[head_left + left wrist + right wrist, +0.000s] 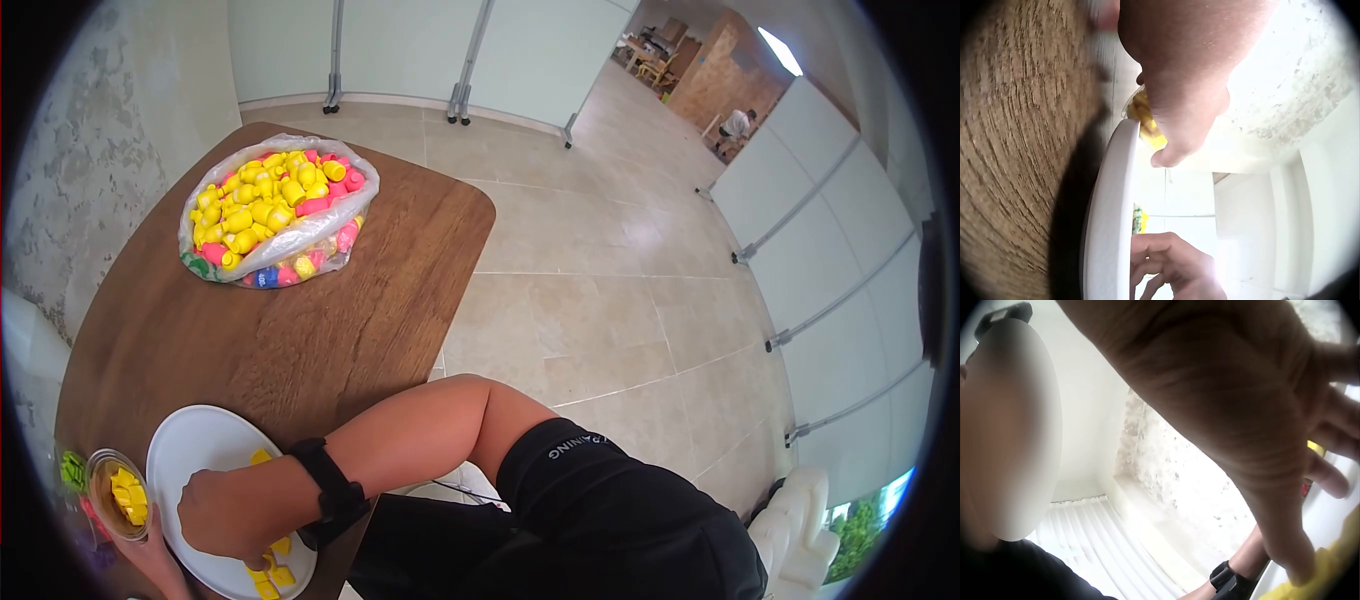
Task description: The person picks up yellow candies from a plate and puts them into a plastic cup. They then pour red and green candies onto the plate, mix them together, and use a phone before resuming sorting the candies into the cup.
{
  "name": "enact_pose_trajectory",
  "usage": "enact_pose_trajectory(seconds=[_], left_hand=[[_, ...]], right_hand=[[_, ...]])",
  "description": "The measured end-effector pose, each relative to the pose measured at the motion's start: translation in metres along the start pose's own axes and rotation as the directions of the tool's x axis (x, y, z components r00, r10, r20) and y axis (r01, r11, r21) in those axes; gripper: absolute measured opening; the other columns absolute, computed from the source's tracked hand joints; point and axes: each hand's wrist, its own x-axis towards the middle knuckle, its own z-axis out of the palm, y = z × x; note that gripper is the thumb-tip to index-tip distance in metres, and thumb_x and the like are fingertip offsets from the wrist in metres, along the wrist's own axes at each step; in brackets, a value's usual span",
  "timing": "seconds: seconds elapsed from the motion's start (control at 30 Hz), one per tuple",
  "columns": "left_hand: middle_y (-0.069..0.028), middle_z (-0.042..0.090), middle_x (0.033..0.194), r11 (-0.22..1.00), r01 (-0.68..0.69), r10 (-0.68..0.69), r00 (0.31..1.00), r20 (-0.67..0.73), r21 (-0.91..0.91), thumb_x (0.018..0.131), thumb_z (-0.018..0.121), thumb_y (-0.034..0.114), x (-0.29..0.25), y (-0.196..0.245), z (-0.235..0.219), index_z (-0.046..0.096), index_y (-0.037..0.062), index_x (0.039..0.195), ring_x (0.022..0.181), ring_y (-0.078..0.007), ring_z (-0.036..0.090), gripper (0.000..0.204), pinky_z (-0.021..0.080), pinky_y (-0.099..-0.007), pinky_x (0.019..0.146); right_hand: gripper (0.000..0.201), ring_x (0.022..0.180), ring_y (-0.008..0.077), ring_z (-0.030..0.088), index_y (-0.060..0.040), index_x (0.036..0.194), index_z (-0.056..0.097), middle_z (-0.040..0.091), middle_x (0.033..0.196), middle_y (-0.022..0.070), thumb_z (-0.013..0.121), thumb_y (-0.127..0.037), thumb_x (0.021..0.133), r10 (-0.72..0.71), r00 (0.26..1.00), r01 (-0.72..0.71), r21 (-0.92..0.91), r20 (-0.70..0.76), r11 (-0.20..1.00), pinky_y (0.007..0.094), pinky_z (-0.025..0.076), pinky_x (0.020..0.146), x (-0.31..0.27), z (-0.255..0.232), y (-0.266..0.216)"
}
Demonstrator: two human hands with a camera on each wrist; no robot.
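In my head view, the wooden table [290,340] has a curved edge running from seven up to eleven o'clock; its rounded far corner lies near the centre, toward twelve. Open tiled floor [560,300] spreads beyond that, from twelve round to four. Bare wood separates the white plate [180,440] at seven from the clear plastic bag [310,238] at ten, which is full of yellow and pink bottles [240,215].

The tabletop shows dark grain. I see a patchy wall [80,150] at ten, pale panels [400,60] on metal stands from eleven to one and more at three, and a seated person [738,124] far off at one.

My hands are apart. The left hand [155,560], at seven, grips a clear cup [97,470] just beside the plate, fingers round its side; yellow pieces [130,497] sit inside. The right hand [225,515] reaches over the plate, fingers loosely bent and spread, thumb apart from them and touching yellow chunks [1335,562] in the right wrist view. More small yellow blocks [283,576] lie on the plate, at its five o'clock side and its one o'clock side.
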Motion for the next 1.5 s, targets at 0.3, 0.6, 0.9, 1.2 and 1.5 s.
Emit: enact_pose_trajectory(seconds=[0.3,0.6,0.9,1.2,1.5], left_hand=[[-0.0164,0.050,0.155,0.998,-0.031,0.034,0.998,0.054,-0.059,0.085,0.073,-0.004,0.005,-0.001,-0.002,0.038,-0.0019,0.157,0.142,-0.0284,0.049,0.080,0.031,-0.0423,0.124],[-0.0175,0.050,0.156,0.992,-0.056,0.057,0.998,0.005,-0.110,0.082,0.075,-0.006,0.005,-0.021,-0.001,0.037,-0.0041,0.158,0.143,-0.0290,0.047,0.084,0.029,-0.0411,0.125],[-0.0181,0.048,0.157,0.996,-0.027,0.029,0.999,0.018,-0.080,0.082,0.077,-0.005,0.003,-0.020,-0.001,0.034,-0.0032,0.160,0.144,-0.0296,0.046,0.089,0.028,-0.0410,0.125],[-0.0179,0.045,0.159,0.994,-0.038,0.038,0.999,0.000,-0.106,0.080,0.077,-0.004,-0.001,-0.013,0.002,0.034,-0.0029,0.160,0.146,-0.0282,0.044,0.091,0.027,-0.0414,0.126],[-0.0174,0.042,0.161,0.993,-0.033,0.034,0.999,0.000,-0.116,0.080,0.079,-0.003,-0.001,-0.010,0.004,0.035,-0.0031,0.159,0.146,-0.0280,0.043,0.090,0.028,-0.0410,0.125]], right_hand=[[0.043,0.081,0.0340,0.072,-0.0044,0.080,0.081,0.075,0.078,0.0116,0.092,-0.043,0.062,-0.070,0.950,0.066,-0.025,-0.303,0.998,0.0417,0.052,0.078,0.014,0.018,0.009],[0.052,0.076,0.0293,0.072,-0.0060,0.081,0.081,0.076,0.077,0.0061,0.095,-0.047,0.053,0.027,0.998,-0.030,-0.047,-0.050,0.998,0.0411,0.051,0.077,-0.023,-0.025,0.003],[0.039,0.077,0.0325,0.072,-0.0040,0.086,0.082,0.077,0.079,0.0091,0.096,-0.026,0.057,0.059,0.996,-0.066,0.106,0.069,0.992,0.0397,0.056,0.072,-0.014,-0.012,-0.006],[0.045,0.081,0.0327,0.073,0.0004,0.086,0.081,0.077,0.085,0.0140,0.095,-0.030,0.057,0.010,1.000,-0.012,0.105,0.024,0.994,0.0393,0.056,0.073,-0.028,-0.027,-0.013],[0.047,0.082,0.0356,0.073,0.0005,0.090,0.080,0.076,0.089,0.0181,0.096,-0.029,0.057,-0.006,1.000,0.009,0.118,-0.028,0.993,0.0421,0.057,0.075,-0.014,0.006,-0.005]])
